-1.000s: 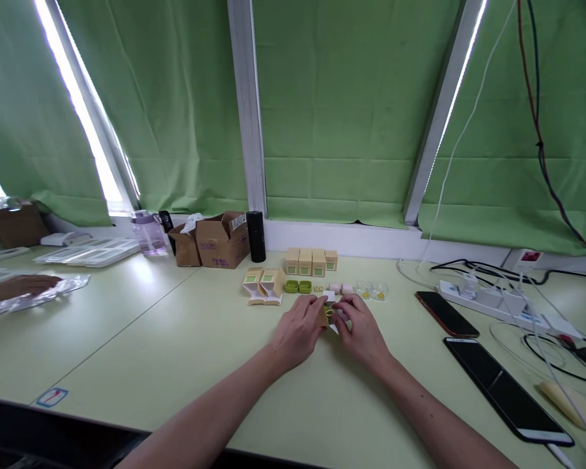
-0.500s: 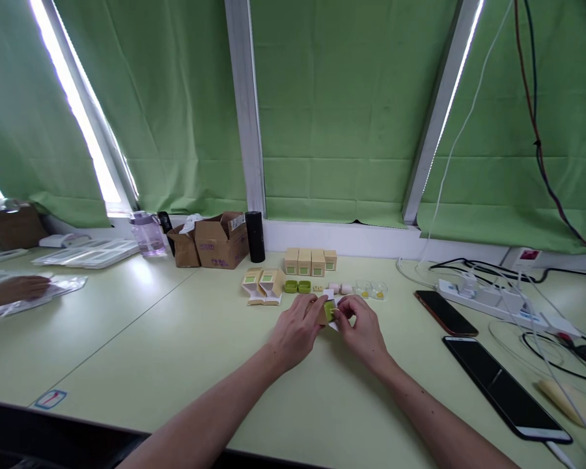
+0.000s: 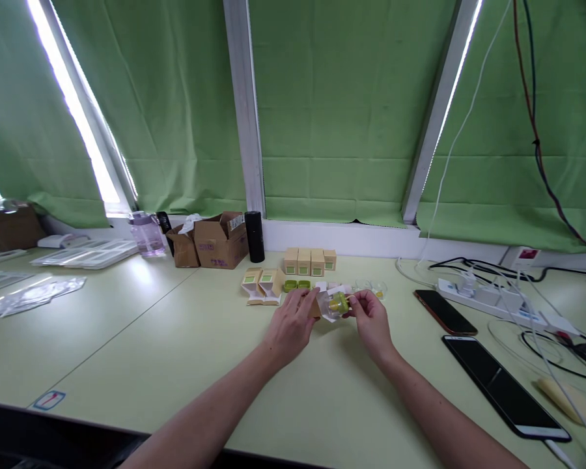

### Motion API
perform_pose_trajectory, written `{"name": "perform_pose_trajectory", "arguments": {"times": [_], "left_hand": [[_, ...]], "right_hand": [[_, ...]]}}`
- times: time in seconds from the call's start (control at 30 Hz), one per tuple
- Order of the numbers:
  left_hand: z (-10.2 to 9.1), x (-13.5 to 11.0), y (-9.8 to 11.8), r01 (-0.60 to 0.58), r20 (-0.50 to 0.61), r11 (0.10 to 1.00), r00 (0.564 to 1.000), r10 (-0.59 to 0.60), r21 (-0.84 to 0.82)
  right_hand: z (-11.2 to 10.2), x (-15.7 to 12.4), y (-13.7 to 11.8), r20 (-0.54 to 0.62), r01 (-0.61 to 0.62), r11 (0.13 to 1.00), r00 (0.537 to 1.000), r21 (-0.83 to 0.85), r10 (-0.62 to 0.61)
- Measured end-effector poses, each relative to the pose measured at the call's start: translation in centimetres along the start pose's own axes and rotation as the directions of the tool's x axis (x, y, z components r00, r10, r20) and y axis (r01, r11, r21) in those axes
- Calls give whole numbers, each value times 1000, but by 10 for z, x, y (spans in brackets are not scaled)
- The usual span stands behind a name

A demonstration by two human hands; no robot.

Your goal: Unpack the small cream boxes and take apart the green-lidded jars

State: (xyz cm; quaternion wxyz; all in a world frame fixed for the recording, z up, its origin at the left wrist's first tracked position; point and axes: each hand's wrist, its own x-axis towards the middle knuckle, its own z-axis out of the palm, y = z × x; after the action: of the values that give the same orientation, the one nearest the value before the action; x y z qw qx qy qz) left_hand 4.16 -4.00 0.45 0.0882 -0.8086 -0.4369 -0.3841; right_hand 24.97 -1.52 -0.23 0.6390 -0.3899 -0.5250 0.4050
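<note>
My left hand [image 3: 289, 322] grips a small tan carton [image 3: 316, 306] by its side, just above the pale green table [image 3: 185, 345]. My right hand [image 3: 371, 319] pinches a clear plastic insert holding a small green piece [image 3: 336, 303], drawn partway out of the carton's open end. Behind my hands lie two opened cartons [image 3: 262, 285], two green lids [image 3: 297, 284], small white pieces and clear trays [image 3: 371, 288]. A row of closed tan boxes [image 3: 310, 261] stands further back.
Two brown cardboard boxes [image 3: 209, 247], a black cylinder [image 3: 254, 236] and a purple bottle [image 3: 146, 233] stand by the window sill. Two phones [image 3: 505, 384] [image 3: 444, 312], a power strip [image 3: 488, 299] and tangled cables lie at the right. Plastic bags [image 3: 29, 296] and white trays lie at the left.
My right hand has pulled the clear insert with the green piece out of the carton, rightwards and upwards. Another person's hand at the far left has gone from view.
</note>
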Motion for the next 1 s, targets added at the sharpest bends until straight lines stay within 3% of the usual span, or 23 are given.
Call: {"name": "perform_pose_trajectory", "arguments": {"times": [0.17, 0.33, 0.5, 0.67, 0.87, 1.0], "left_hand": [[1, 1, -11, 98, -77, 992, 992, -104, -79], [3, 6, -17, 230, -101, 895, 952, -288, -382], [7, 12, -18, 336, -10, 664, 888, -460, -668], [8, 16, -21, 335, 96, 382, 846, -525, -861], [5, 13, -20, 415, 302, 73, 762, -573, -907], [4, 14, -18, 357, 347, -93, 760, -549, -929]], "right_hand": [[-9, 10, 0, -90, -34, 999, 995, 42, 37], [-18, 20, 10, -120, -2, 999, 993, -51, -4], [-22, 23, 21, -56, 26, 982, 998, -187, -37], [-21, 19, 23, 34, 63, 937, 998, -342, -55], [-17, 13, 17, 121, 135, 886, 989, -444, -90], [-16, 11, 15, 141, 145, 886, 986, -440, -91]]}}
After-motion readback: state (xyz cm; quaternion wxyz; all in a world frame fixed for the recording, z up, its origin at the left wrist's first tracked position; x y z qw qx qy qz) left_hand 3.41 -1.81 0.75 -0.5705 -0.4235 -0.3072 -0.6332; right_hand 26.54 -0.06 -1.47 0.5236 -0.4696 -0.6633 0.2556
